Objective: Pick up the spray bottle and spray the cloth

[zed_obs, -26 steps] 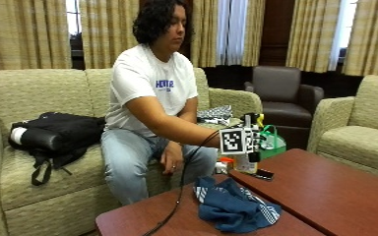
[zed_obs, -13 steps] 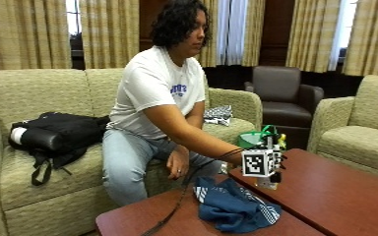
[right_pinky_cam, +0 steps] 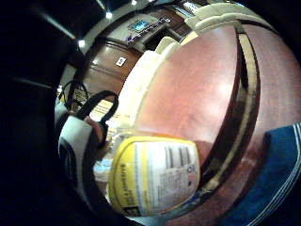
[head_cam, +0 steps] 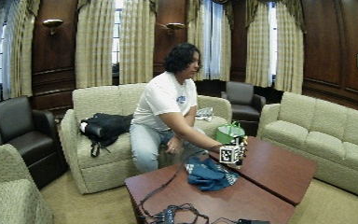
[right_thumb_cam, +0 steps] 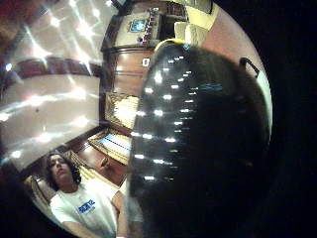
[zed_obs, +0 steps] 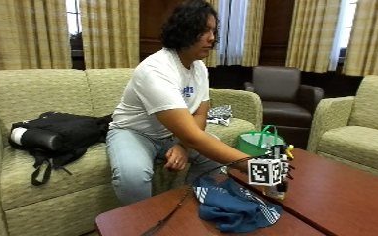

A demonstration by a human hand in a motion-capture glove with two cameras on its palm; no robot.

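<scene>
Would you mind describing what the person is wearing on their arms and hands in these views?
The arms show short white T-shirt sleeves and are bare below them. The right hand wears a black glove with black straps and white plastic parts, seen in the little-finger palm view. The left hand has no glove.

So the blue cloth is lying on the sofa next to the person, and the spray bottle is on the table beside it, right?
Not quite. The blue cloth lies on the wooden table, not the sofa; the outside view shows it there. The spray bottle does stand on the table beside it.
</scene>
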